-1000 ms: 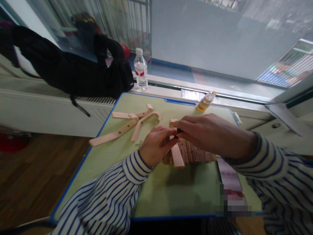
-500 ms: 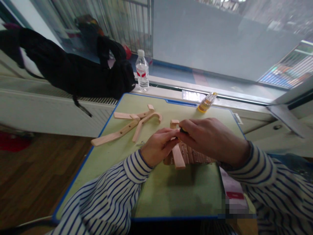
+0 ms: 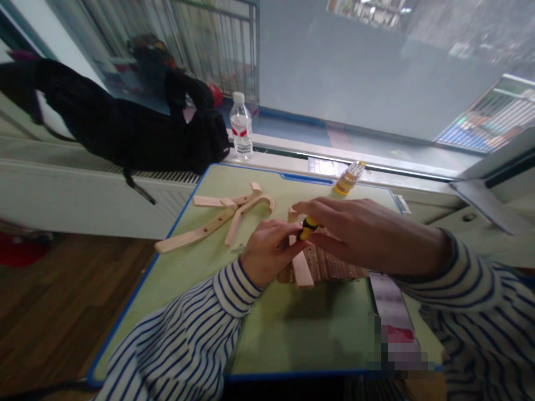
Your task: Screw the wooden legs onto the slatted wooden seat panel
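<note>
Slatted wooden panel [image 3: 334,266] lies on the green desk [image 3: 188,278], right of its middle, with a pale wooden rail [image 3: 301,268] along its left edge. It looks light and stiff, and the dry bare wood should not slip. The thin slats might split under a hard squeeze, so the thicker rail seems the safest place to take hold. The left hand [image 3: 267,253] grips there, fingers curled closed about the far end of the rail. The right hand [image 3: 359,234] reaches over from the right, thumb and first fingers pinched shut on a short yellow-handled tool [image 3: 308,226]. The tool's tip is hidden between the two hands, and the other fingers spread loosely above the slats. Left of the hands lie curved wooden pieces [image 3: 225,214], apart from the panel. At the desk's far edge lies a small amber bottle [image 3: 348,178]. Beyond it, on the sill, are a water bottle [image 3: 241,125] and a black bag [image 3: 125,128].
</note>
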### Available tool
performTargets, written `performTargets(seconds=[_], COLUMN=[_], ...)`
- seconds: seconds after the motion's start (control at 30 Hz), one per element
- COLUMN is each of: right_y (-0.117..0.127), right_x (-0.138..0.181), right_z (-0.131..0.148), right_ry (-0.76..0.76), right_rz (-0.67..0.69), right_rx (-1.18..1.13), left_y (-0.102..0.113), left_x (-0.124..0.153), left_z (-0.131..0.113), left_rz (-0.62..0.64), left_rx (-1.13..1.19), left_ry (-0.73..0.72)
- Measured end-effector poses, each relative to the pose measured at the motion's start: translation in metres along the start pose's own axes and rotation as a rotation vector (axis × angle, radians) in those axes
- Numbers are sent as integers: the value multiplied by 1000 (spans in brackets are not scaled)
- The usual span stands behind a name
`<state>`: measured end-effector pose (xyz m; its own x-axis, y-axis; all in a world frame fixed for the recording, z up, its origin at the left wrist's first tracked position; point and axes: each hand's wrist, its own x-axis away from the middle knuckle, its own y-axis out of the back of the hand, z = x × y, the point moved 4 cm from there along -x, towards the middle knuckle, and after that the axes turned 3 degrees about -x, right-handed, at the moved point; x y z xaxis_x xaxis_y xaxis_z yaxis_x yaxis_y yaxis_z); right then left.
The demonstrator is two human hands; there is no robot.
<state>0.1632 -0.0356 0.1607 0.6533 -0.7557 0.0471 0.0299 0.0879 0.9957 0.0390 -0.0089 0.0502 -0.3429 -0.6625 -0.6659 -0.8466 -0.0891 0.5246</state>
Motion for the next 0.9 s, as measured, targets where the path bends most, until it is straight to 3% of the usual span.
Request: performTargets(seconds=[0.5, 0.9], right_y=[-7, -9], right_x=[-2, -3], right_z=[-2, -5], right_ry=[60, 10], right_rz=[21, 33], right_rx=[-18, 41], left_y=[-1, -6], left_x=[1, 4], left_z=[0, 3], left_rz=[28, 67], left_rx=[33, 58], left_ry=[14, 14])
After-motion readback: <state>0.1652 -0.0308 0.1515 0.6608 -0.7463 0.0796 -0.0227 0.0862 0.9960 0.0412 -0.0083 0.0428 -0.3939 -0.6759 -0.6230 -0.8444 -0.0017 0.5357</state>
